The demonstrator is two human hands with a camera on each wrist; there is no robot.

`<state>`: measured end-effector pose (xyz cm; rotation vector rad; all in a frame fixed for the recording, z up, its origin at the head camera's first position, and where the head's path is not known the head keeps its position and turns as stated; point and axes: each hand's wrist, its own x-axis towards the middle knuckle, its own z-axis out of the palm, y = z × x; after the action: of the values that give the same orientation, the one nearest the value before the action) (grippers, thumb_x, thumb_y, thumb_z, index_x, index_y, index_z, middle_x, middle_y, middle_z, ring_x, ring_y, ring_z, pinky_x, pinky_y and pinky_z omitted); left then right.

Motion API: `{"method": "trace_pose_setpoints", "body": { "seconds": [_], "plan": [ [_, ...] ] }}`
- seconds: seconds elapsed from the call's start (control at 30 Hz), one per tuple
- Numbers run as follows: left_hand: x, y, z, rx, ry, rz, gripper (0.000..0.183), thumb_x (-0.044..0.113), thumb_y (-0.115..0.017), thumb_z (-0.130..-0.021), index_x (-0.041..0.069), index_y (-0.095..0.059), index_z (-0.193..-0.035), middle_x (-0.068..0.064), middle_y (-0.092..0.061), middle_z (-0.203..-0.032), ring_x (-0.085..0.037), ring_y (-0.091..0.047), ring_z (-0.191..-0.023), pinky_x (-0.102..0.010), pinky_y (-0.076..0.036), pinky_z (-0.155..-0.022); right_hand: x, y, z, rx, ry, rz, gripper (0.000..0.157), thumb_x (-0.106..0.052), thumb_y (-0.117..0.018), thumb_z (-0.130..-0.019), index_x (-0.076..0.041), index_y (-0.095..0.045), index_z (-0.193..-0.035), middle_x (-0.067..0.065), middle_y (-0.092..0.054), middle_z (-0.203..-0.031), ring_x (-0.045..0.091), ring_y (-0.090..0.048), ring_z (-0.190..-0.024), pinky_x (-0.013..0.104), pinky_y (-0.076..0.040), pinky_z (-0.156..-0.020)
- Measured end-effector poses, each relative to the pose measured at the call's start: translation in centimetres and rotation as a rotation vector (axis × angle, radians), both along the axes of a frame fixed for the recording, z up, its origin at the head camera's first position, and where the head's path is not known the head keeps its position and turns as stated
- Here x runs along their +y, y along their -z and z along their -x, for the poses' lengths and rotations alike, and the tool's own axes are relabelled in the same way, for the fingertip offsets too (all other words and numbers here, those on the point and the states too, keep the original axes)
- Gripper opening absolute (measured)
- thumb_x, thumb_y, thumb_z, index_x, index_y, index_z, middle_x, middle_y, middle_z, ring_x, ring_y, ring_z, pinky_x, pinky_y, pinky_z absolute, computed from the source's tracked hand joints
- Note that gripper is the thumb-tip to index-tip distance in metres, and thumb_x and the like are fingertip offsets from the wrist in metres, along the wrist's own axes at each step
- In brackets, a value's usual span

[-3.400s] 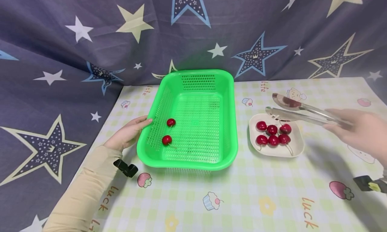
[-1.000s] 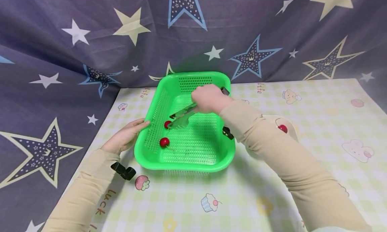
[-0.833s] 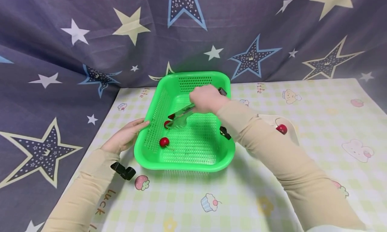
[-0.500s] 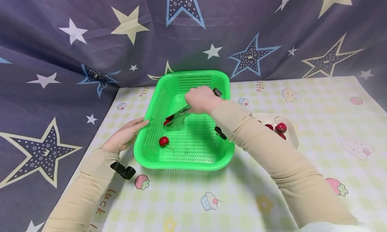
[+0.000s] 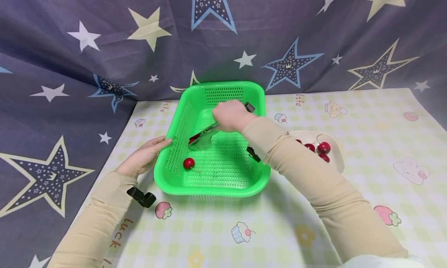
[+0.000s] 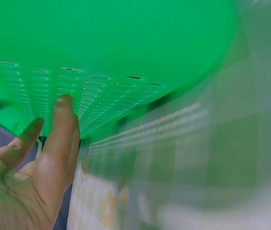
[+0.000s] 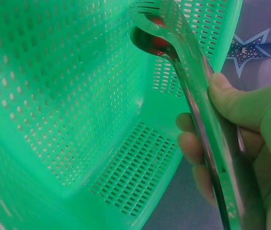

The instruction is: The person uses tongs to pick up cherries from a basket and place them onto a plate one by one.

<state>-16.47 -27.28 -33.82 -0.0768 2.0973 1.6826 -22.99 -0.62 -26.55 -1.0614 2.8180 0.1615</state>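
Note:
In the head view my right hand [image 5: 228, 115] grips metal tongs [image 5: 206, 134] that reach down inside a green plastic basket [image 5: 213, 191]. A red cherry [image 7: 159, 32] shows between the heads of the tongs in the right wrist view, partly hidden by the metal. Another cherry [image 5: 189, 163], stem out to the right, lies on the basket floor nearer the front. My left hand [image 5: 144, 157] rests against the basket's left side, thumb at the rim. Its fingers [image 6: 61, 127] stretch straight along the outer wall in the left wrist view.
A white dish [image 5: 336, 159] with several cherries [image 5: 324, 147] stands to the right of the basket, partly hidden behind the right forearm [image 5: 314, 186]. A checked cloth [image 5: 279, 221] covers the table. A dark star-patterned curtain [image 5: 227, 46] rises behind.
My right hand has carried the tongs from over the dish into the basket, then slightly left, closing around the cherry there. The left hand stays at the basket's side.

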Motion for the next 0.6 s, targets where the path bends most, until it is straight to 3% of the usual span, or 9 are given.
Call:
{"method": "trace_pose_setpoints", "body": {
  "seconds": [0.27, 0.6],
  "plan": [
    [-0.09, 0.06, -0.03, -0.009, -0.003, -0.003, 0.072, 0.029, -0.039, -0.102, -0.002, 0.005, -0.150, -0.021, 0.008, -0.157, -0.035, 0.011, -0.144, -0.047, 0.000, -0.119, 0.13, 0.20, 0.05, 0.005, -0.010, 0.019, 0.018, -0.031, -0.069, -0.087, -0.014, -0.069, -0.090, -0.003, -0.067, -0.086, 0.014, -0.059, -0.074, 0.029, -0.055, -0.071],
    [-0.09, -0.05, -0.01, -0.001, -0.006, 0.010, 0.074, 0.029, -0.040, -0.102, -0.002, 0.008, -0.149, -0.020, 0.015, -0.156, -0.035, 0.019, -0.141, -0.048, 0.008, -0.117, 0.77, -0.31, 0.34, 0.007, 0.015, 0.039, 0.021, -0.033, -0.069, -0.086, -0.016, -0.071, -0.098, -0.001, -0.069, -0.095, 0.018, -0.064, -0.081, 0.036, -0.056, -0.073]
  ]
}}
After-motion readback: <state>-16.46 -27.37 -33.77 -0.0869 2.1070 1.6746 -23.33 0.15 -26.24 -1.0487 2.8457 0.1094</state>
